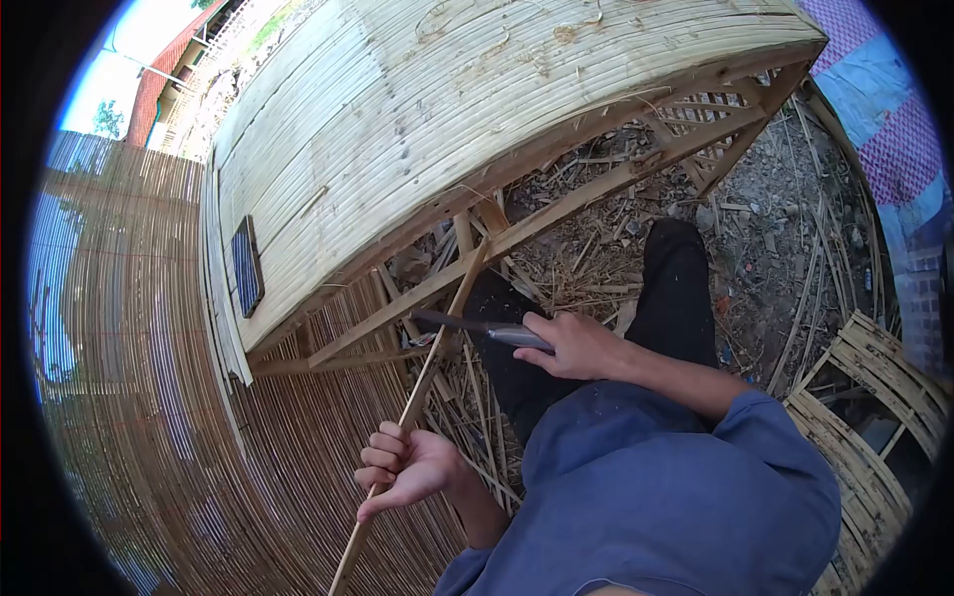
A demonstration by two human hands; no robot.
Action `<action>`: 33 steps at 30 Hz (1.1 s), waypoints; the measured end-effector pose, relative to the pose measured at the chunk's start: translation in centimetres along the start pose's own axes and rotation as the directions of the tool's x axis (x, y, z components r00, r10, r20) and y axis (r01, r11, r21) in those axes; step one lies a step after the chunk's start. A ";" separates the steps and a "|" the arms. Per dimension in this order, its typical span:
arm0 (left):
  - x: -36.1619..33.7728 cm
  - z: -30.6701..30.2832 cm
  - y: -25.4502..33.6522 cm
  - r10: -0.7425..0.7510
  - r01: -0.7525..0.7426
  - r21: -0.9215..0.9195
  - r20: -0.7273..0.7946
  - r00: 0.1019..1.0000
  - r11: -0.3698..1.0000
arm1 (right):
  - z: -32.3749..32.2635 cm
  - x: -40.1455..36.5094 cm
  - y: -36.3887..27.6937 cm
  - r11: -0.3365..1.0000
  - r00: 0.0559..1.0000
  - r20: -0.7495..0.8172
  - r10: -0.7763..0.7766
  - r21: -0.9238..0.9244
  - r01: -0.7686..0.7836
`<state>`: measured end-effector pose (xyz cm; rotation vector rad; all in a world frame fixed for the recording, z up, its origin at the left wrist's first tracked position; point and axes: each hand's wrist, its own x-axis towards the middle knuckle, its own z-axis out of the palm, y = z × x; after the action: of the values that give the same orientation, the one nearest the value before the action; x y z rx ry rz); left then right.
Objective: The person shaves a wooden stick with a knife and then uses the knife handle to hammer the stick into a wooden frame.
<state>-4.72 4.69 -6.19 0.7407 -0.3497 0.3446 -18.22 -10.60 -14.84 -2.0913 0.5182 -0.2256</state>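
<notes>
My left hand [410, 471] is closed round a long, thin bamboo strip [427, 373], which slants from the bottom edge up to the table's lower rail. My right hand [576, 346] grips a knife [515, 335] by its grey handle, thumb and fingers wrapped on it. The dark blade points left and crosses the strip above my left hand. Whether the blade's edge bites into the strip cannot be made out.
A bamboo-slat table [397, 129] spans the upper view, with a phone [247, 266] at its left end. Left is a bamboo screen [149, 377]. Scraps litter the ground [765, 238]. A slatted bamboo piece [855, 447] lies at the lower right, below patterned cloth [884, 129].
</notes>
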 end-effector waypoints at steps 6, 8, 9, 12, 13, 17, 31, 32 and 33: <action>-0.1 -1.3 0.3 0.013 -0.013 -0.001 0.077 0.997 1.000 | 1.0 3.3 3.4 0.883 0.931 -0.005 0.365 0.318 -0.345; -0.1 -1.3 0.1 0.023 -0.022 -0.007 0.105 0.994 1.000 | 1.0 3.4 3.1 0.852 0.895 0.012 0.445 0.302 -0.428; -0.2 -1.3 0.4 0.022 -0.022 0.004 0.089 0.996 1.000 | 1.7 2.4 2.9 0.908 0.935 -0.015 0.354 0.245 -0.340; 0.0 -0.4 0.0 0.020 -0.020 0.007 0.034 0.999 1.000 | -0.1 0.6 2.1 0.998 0.999 -0.024 0.021 0.056 -0.019; 0.0 -0.4 0.1 0.019 -0.019 0.023 0.015 1.000 1.000 | -0.2 0.3 2.2 0.999 1.000 0.019 -0.001 0.050 0.000; 0.6 -1.2 0.0 0.002 -0.001 -0.010 0.040 0.999 1.000 | -0.3 -0.3 1.6 0.997 0.992 0.123 -0.030 0.075 0.021; 0.7 -2.5 -0.5 0.038 0.036 -0.192 0.367 0.929 0.981 | -0.4 0.7 3.0 0.972 0.984 -0.020 0.178 0.158 -0.172; 0.9 -2.4 -0.3 0.041 0.056 -0.215 0.423 0.905 0.975 | -0.4 0.4 2.7 0.966 0.987 0.013 0.157 0.205 -0.157; 1.0 -2.1 -0.5 0.053 0.076 -0.250 0.473 0.879 0.965 | -0.7 0.0 2.0 0.972 0.992 0.050 0.117 0.199 -0.124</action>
<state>-3.24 5.97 -7.50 0.5576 -0.8438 0.0926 -19.01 -12.06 -16.18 -1.8566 0.5736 -0.1608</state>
